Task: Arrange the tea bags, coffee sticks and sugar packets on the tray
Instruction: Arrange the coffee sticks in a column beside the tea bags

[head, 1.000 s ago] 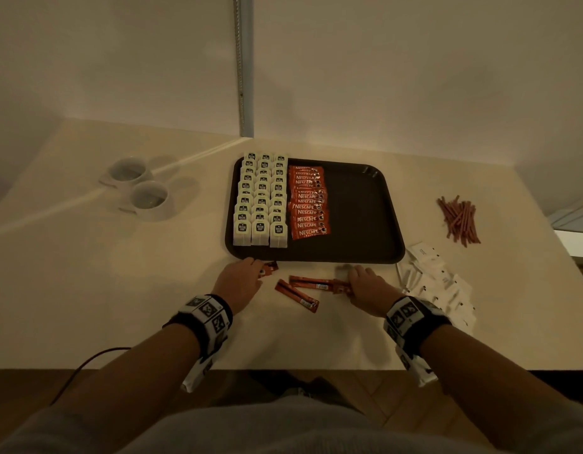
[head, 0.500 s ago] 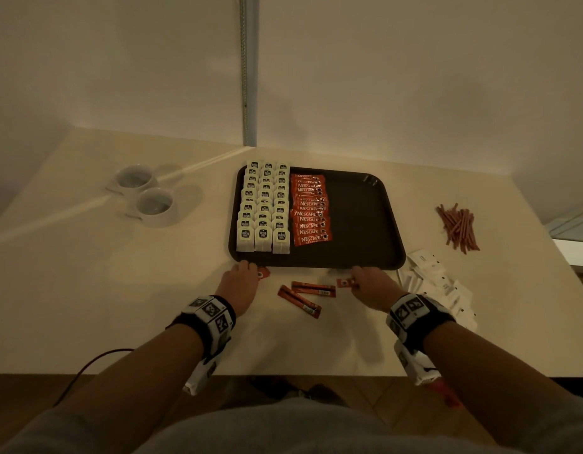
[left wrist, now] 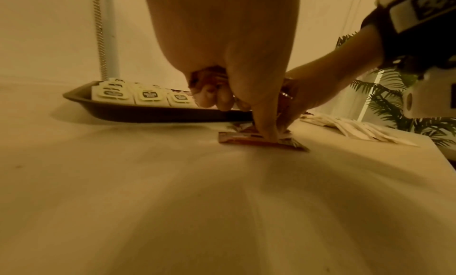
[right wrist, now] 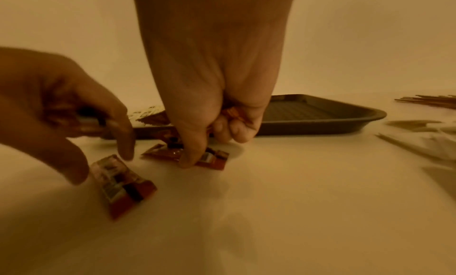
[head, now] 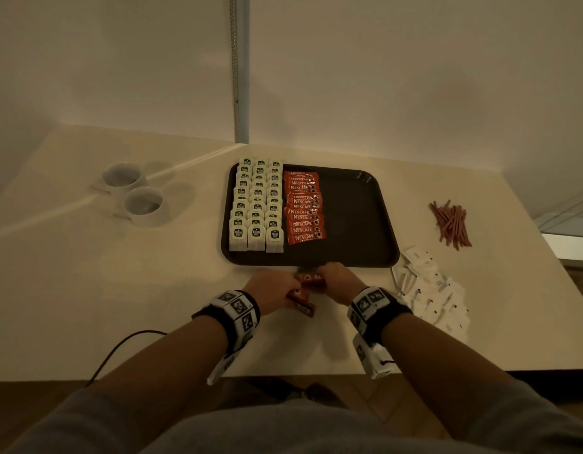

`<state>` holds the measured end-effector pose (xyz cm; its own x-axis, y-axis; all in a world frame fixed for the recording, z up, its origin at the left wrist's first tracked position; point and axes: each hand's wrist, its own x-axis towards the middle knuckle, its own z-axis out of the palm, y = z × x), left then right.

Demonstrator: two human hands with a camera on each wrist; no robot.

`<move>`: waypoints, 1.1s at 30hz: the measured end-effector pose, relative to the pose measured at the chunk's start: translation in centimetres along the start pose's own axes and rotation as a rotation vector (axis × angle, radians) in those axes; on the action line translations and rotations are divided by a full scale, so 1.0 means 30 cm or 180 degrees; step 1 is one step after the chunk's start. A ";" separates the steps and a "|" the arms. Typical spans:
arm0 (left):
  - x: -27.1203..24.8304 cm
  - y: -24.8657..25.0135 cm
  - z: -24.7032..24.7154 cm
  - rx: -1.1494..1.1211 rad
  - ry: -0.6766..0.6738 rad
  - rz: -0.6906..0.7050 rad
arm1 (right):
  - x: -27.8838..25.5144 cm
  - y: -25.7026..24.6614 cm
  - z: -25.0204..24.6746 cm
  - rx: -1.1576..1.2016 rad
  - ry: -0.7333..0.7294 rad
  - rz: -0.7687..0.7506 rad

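hands (head: pixel 308 286) beside tray (head: pixel 386 244) edge

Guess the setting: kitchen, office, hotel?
Probably an office or hotel refreshment corner: plain table, serving tray lined with tea bags and coffee sticks, two cups, sugar packets.

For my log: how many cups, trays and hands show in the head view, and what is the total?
Cups: 2
Tray: 1
Hands: 2, the left hand and the right hand, each gripping coffee sticks
Total: 5
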<state>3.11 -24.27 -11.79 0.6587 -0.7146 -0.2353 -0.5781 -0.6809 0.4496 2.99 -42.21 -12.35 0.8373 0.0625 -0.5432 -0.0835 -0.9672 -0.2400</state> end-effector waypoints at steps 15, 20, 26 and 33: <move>0.097 -0.025 -0.094 -0.2635 0.0672 -0.0918 | -0.111 -0.049 -0.327 0.2840 0.0171 -0.0315; 0.121 0.047 -0.279 -0.5139 0.1237 -0.0696 | -0.111 -0.167 -0.410 0.2694 0.0416 -0.0809; 0.168 0.076 -0.366 -0.6146 0.1647 -0.0651 | -0.083 -0.255 -0.452 0.2755 0.0553 -0.0993; 0.194 0.024 -0.405 -0.6195 0.2012 -0.0986 | -0.028 -0.256 -0.458 0.2504 0.0926 -0.0826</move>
<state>12.39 -26.98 -2.38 0.8965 -0.2042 -0.3932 0.4339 0.5843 0.6858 10.36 -38.21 1.01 0.9771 0.0878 -0.1937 -0.1300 -0.4741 -0.8708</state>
